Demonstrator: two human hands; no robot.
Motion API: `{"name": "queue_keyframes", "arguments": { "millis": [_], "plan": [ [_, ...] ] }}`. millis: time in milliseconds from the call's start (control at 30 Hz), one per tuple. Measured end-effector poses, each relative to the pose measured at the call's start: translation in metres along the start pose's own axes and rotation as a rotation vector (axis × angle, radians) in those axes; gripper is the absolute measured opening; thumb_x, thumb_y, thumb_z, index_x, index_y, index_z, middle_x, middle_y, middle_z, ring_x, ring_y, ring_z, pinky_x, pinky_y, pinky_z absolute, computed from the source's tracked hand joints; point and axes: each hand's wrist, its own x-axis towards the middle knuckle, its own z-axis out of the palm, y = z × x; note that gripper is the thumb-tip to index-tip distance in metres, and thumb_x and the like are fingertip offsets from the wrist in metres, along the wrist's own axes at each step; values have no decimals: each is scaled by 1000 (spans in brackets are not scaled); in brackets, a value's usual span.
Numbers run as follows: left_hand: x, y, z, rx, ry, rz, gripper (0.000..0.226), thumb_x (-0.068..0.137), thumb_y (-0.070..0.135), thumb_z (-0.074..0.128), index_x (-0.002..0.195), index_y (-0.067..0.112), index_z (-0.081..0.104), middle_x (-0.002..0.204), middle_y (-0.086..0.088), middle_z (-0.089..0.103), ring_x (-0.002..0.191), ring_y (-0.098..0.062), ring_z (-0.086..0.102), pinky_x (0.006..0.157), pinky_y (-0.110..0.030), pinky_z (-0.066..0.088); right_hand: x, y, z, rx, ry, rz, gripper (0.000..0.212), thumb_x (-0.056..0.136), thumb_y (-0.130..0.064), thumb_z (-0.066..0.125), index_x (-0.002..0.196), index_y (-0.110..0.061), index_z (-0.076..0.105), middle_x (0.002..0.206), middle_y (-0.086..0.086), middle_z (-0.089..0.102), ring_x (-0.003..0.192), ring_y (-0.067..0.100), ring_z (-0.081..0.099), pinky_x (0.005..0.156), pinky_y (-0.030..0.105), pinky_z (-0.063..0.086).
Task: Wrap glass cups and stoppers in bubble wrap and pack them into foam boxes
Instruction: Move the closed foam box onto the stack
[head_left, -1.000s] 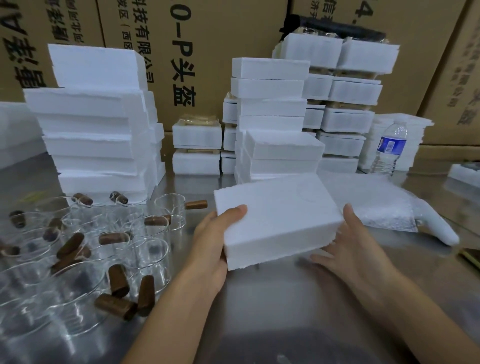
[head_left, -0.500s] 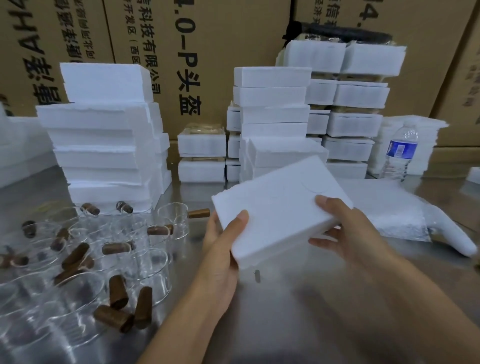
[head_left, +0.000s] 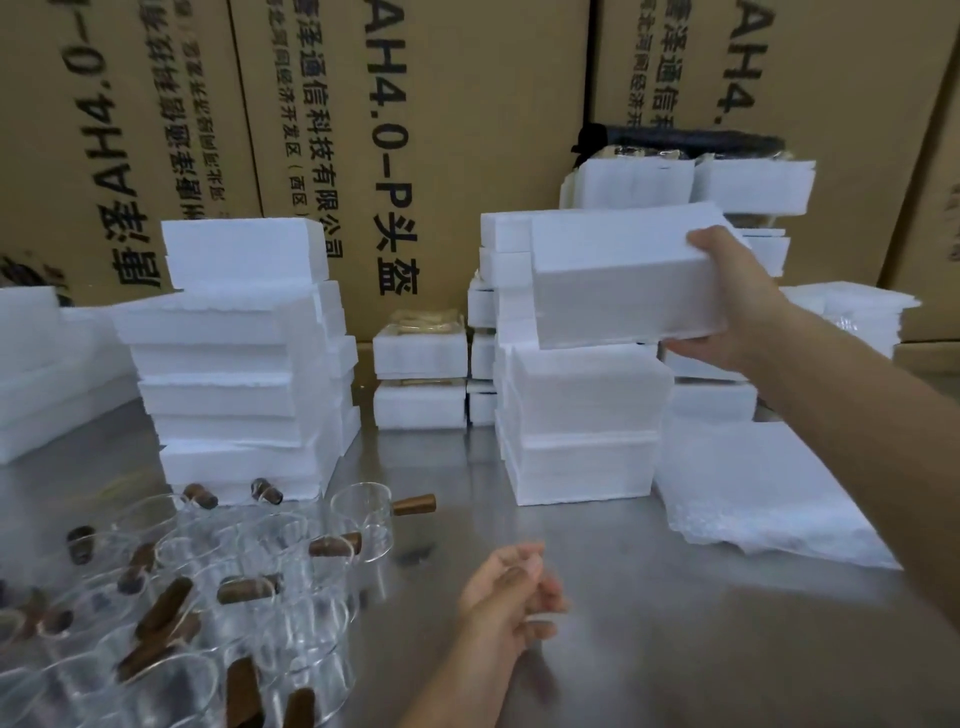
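Note:
My right hand (head_left: 727, 301) grips a white foam box (head_left: 618, 275) by its right end and holds it up above a short stack of foam boxes (head_left: 582, 426) in the middle of the table. My left hand (head_left: 511, 592) hovers low over the steel table, fingers loosely curled, holding nothing. Several clear glass cups (head_left: 358, 519) with wooden handles (head_left: 415, 504) lie crowded at the lower left. A pile of bubble wrap sheets (head_left: 753, 493) lies flat on the right.
A tall foam box stack (head_left: 234, 364) stands at the left, more stacks (head_left: 421, 374) at the back before cardboard cartons (head_left: 363, 130). The steel table (head_left: 675, 623) shows bare metal in front of me.
My left hand let go of the foam box and dropped toward the table. My right hand alone carried the box up and away, over the middle stack.

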Motion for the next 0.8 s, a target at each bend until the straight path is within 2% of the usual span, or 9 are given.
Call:
{"name": "queue_keyframes", "arguments": {
  "millis": [67, 167, 233, 300, 367, 500, 633, 733, 800],
  "plan": [
    [4, -1, -4, 9, -6, -9, 20, 71, 9, 54, 91, 5, 58, 55, -8, 60, 45, -16, 58, 41, -20, 41, 11, 1, 3, -60, 12, 50, 52, 70, -47, 69, 109, -23, 44, 98, 3, 49, 89, 23, 53, 63, 42, 50],
    [11, -6, -7, 68, 14, 5, 8, 84, -3, 57, 88, 4, 59, 55, -7, 60, 46, -16, 57, 41, -20, 41, 23, 5, 9, -135, -2, 96, 44, 69, -48, 70, 98, -24, 48, 96, 3, 49, 86, 22, 52, 57, 39, 47],
    [15, -10, -6, 159, 47, 57, 11, 76, 10, 67, 79, 5, 58, 53, -5, 59, 47, -15, 54, 43, -19, 40, 28, 8, 13, -171, -2, 124, 38, 68, -49, 71, 86, -25, 48, 96, 4, 49, 86, 22, 52, 56, 38, 47],
    [16, -11, -5, 235, 49, 103, 19, 66, 25, 61, 69, 7, 56, 51, -4, 59, 47, -13, 50, 47, -18, 39, 32, 11, 18, -187, 8, 143, 37, 68, -50, 71, 82, -25, 47, 95, 3, 49, 84, 22, 52, 54, 39, 46],
    [15, -12, -5, 252, 45, 138, 19, 65, 26, 61, 62, 9, 53, 48, -3, 56, 45, -13, 49, 48, -18, 39, 36, 15, 21, -192, 23, 149, 36, 69, -50, 71, 80, -25, 48, 91, 2, 50, 80, 20, 52, 53, 38, 46],
    [15, -13, -6, 245, 42, 170, 25, 77, 15, 65, 59, 6, 50, 45, -6, 51, 42, -14, 49, 47, -20, 39, 44, 22, 28, -212, 20, 144, 28, 73, -49, 67, 79, -28, 50, 90, -1, 51, 79, 19, 53, 55, 38, 49],
    [15, -11, -4, 265, 11, 197, 20, 66, 19, 60, 61, 3, 49, 42, -4, 49, 40, -13, 49, 46, -20, 38, 52, 28, 32, -224, 27, 152, 24, 76, -49, 65, 79, -31, 50, 95, -2, 50, 88, 21, 52, 57, 39, 50],
    [18, -12, -5, 267, -2, 197, 20, 66, 20, 59, 63, 3, 48, 41, -2, 48, 40, -11, 48, 47, -22, 38, 59, 31, 32, -243, 75, 153, 26, 77, -50, 63, 84, -29, 50, 92, -1, 49, 85, 22, 51, 64, 40, 51],
    [19, -13, -5, 260, -11, 199, 20, 66, 20, 58, 64, 3, 48, 41, -1, 48, 39, -11, 48, 47, -22, 37, 63, 34, 33, -273, 113, 118, 26, 80, -50, 59, 86, -26, 50, 90, -2, 51, 79, 18, 51, 67, 31, 45]
  ]
}}
